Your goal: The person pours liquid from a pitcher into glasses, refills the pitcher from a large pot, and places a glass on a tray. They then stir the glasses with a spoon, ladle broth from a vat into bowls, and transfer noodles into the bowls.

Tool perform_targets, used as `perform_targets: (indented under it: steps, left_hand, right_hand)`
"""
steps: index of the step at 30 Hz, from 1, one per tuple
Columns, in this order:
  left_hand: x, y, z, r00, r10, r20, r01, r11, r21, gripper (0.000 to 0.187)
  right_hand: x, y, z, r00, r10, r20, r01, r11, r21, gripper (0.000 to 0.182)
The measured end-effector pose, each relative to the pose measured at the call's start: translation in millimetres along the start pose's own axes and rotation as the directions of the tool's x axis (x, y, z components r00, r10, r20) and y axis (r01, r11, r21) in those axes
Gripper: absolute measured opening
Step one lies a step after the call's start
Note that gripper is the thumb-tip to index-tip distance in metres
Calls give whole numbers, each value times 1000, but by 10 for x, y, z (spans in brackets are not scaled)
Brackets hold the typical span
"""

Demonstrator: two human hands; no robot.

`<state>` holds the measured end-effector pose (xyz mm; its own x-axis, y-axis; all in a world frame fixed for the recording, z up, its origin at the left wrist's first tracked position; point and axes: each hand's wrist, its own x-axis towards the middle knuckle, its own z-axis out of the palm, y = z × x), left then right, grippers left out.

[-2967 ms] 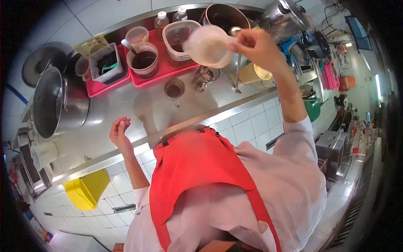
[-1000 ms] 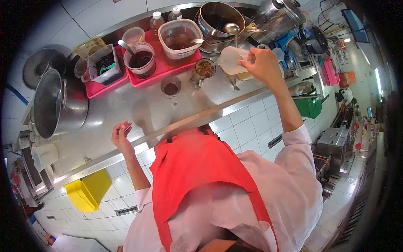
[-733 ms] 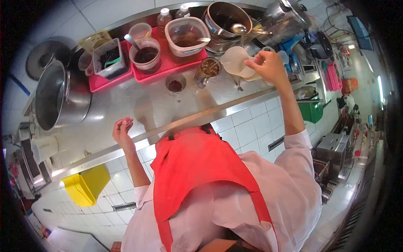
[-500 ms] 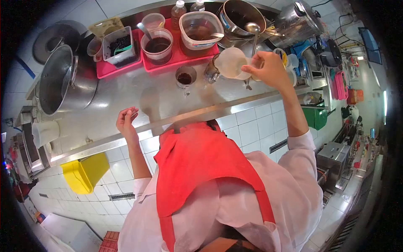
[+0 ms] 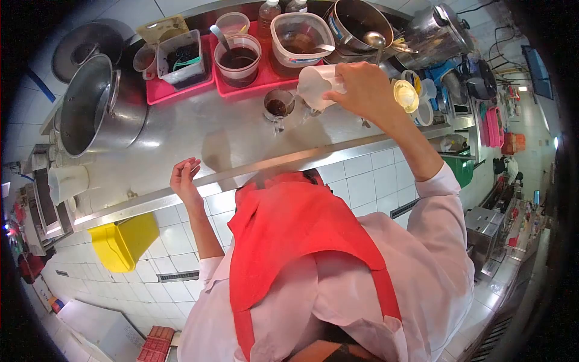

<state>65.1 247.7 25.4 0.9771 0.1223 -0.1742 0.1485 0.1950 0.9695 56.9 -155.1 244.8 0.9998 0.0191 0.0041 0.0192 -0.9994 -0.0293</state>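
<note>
Tipping a translucent plastic jug (image 5: 316,85) on its side, the person's right hand (image 5: 362,92) grips it with fingers wrapped round its rear end, mouth turned toward a small glass cup (image 5: 278,107) of dark liquid standing on the steel counter (image 5: 199,139). The jug hangs just above the counter, right beside that cup and partly covering a second glass behind it. The left hand (image 5: 185,178) hovers at the counter's front edge, holding nothing, fingers loosely curled together with the tips raised. Behind the jug, a red tray (image 5: 259,72) carries a round tub of dark liquid (image 5: 239,59) and a square clear container (image 5: 301,38). A large steel pot (image 5: 96,111) sits at far left, and a yellow-lidded cup (image 5: 406,95) stands just right of the wrist. Below, a red apron (image 5: 289,241) over white sleeves fills the head camera's foreground.
</note>
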Motion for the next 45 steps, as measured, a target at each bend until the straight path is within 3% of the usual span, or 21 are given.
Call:
perform_targets:
  steps: [12,22,24,25,26,28,29,31,35,37,39,40,41,43,45]
  left_hand:
    - [55,-33,156,999,-17,-36,17,1000,-18,16]
    - [140,246,783,992,122,11,-122,992,-32,16]
    - [163,372,1003,985,171,14,-171,985,-20,15]
    - [155,441,1116,974,223,27,-222,975,-26,15]
    - [157,511,1227,960,277,44,-275,961,-34,15]
    - [116,647,1458,952,303,51,-304,952,15,16]
    - [81,684,1623,945,322,54,-325,945,43,16]
    - [87,639,1870,931,354,85,-359,932,55,18]
    - [72,734,2769,864,402,304,-415,910,-24,19]
    - [-56,945,3566,833,426,352,-435,899,-58,20]
    - [-124,1115,4304,738,486,468,-529,847,-46,22]
    - [-74,1114,4651,689,538,486,-619,785,8,23]
    - [-21,1117,4998,635,582,507,-701,711,61,23]
    - [-258,1440,5802,610,405,681,-627,772,103,25]
    - [-390,1559,6603,503,439,744,-683,730,32,25]
  right_hand:
    - [79,-140,-108,999,-40,29,42,995,-86,39]
    - [95,26,92,997,-74,-4,74,995,-67,36]
    - [87,245,167,992,-60,-113,80,980,181,35]
    - [71,383,171,992,-55,-117,77,978,194,35]
    - [47,558,166,1000,-7,-18,14,916,401,34]
    - [-77,987,212,992,39,118,-114,667,737,32]
    - [-175,1173,188,991,74,109,-130,664,737,32]
    - [-549,1727,66,949,191,252,-310,407,859,30]
    - [-1547,2883,-282,860,475,184,-350,290,891,32]
    - [-2020,3492,-348,799,564,207,-418,274,866,32]
    - [-2388,4054,-252,708,703,68,-455,380,805,35]
    - [-2530,4320,-215,634,764,119,-601,390,697,34]
    - [-2664,4589,-86,624,771,124,-606,378,700,34]
    - [-2895,5061,346,562,822,-94,-710,538,455,31]
    - [-3020,5385,697,502,861,-83,-821,504,268,25]
